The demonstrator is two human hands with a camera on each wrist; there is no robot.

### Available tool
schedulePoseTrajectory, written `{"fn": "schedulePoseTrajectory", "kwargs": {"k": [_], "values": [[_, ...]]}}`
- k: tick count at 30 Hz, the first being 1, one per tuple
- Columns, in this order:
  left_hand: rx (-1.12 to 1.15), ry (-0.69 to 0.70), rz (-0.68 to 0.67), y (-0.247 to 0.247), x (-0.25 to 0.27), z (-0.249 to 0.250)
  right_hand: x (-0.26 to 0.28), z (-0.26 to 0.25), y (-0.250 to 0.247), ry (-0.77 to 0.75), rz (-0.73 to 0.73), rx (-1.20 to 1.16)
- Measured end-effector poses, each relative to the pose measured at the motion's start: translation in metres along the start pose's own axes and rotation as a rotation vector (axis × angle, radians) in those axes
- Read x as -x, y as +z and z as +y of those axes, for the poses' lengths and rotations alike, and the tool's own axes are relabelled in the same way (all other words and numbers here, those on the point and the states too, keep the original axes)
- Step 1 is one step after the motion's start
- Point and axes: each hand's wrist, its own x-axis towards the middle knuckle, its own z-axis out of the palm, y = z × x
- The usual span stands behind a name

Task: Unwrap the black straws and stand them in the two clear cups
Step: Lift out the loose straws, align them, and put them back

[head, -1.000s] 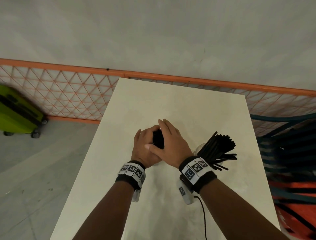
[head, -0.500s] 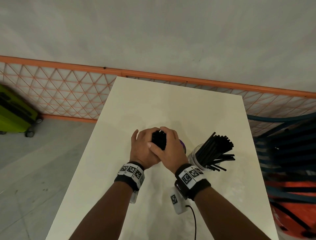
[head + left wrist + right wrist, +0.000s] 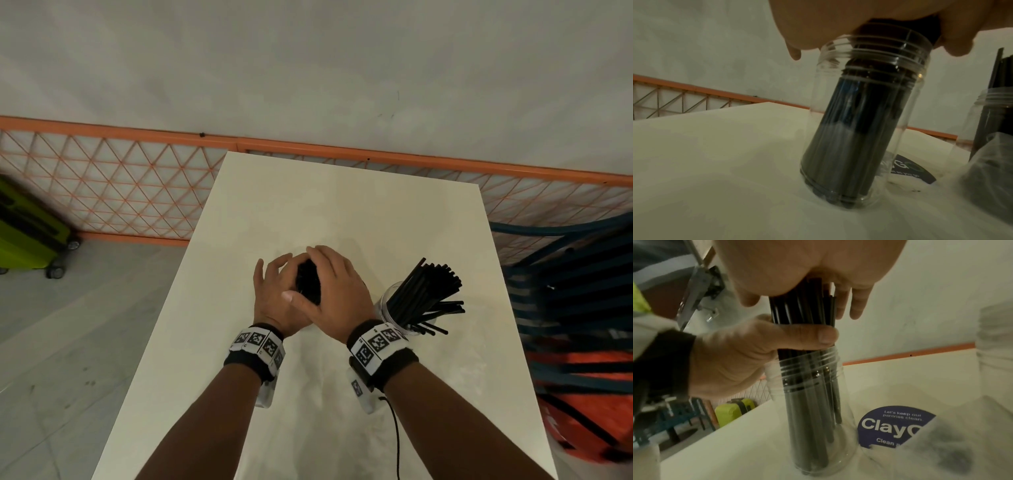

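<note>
A bundle of black straws [image 3: 308,284] stands in a clear cup [image 3: 898,129] at the middle of the white table [image 3: 342,205]. My left hand [image 3: 274,294] grips the bundle just above the rim, thumb wrapped round it in the right wrist view [image 3: 809,337]. My right hand [image 3: 335,291] lies over the straw tops, palm down and fingers extended. The straws [image 3: 809,402] reach the cup's bottom, leaning slightly. A second clear cup [image 3: 394,308] to the right holds more black straws [image 3: 428,291], fanned out.
A round blue sticker [image 3: 890,426] lies on the table behind the cup, with crumpled clear plastic [image 3: 941,451] beside it. An orange mesh fence [image 3: 102,192] runs behind the table. A green suitcase [image 3: 24,233] stands at left, stacked blue chairs [image 3: 582,308] at right.
My right hand's fingers have straightened out over the straw tops after curling round them half a second ago. Both hands stay on the bundle in the cup.
</note>
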Motion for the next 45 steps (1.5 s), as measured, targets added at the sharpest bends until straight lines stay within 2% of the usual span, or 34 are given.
{"fn": "schedulePoseTrajectory", "kwargs": {"k": [4,8,18,21,25,27,29,31,33,35,38,41,45], "values": [[-0.127,0.024,-0.046,-0.001,-0.002,0.002,-0.002,0.001,-0.001,-0.004,0.009,0.075],[-0.091,0.039,0.004,-0.001,0.000,0.003,0.000,0.001,-0.003,-0.027,0.058,0.086],[-0.023,0.021,0.049,0.002,-0.003,0.000,-0.002,-0.001,-0.008,-0.048,-0.028,0.087],[0.127,-0.005,0.103,-0.005,-0.001,0.000,0.006,-0.011,-0.033,-0.049,0.046,-0.021],[0.345,0.011,0.356,-0.027,0.024,0.013,0.041,-0.011,-0.088,-0.028,0.243,-0.232],[0.390,0.037,0.401,-0.032,0.049,0.030,0.064,0.004,-0.114,0.001,0.348,-0.293],[0.382,0.178,0.306,-0.026,0.072,0.054,0.084,0.028,-0.132,0.050,0.416,-0.283],[0.368,0.313,0.109,-0.008,0.083,0.076,0.097,0.058,-0.142,0.139,0.430,-0.230],[0.357,0.264,-0.127,0.017,0.078,0.093,0.105,0.087,-0.143,0.266,0.386,-0.219],[0.351,0.134,-0.241,0.038,0.065,0.102,0.109,0.108,-0.139,0.374,0.305,-0.264],[0.371,0.061,-0.287,0.060,0.037,0.113,0.109,0.123,-0.131,0.416,0.141,-0.349],[0.277,0.079,-0.298,0.073,0.012,0.128,0.105,0.125,-0.124,0.397,0.007,-0.334],[0.305,0.178,-0.260,0.083,-0.015,0.141,0.099,0.131,-0.115,0.399,0.006,-0.351]]}}
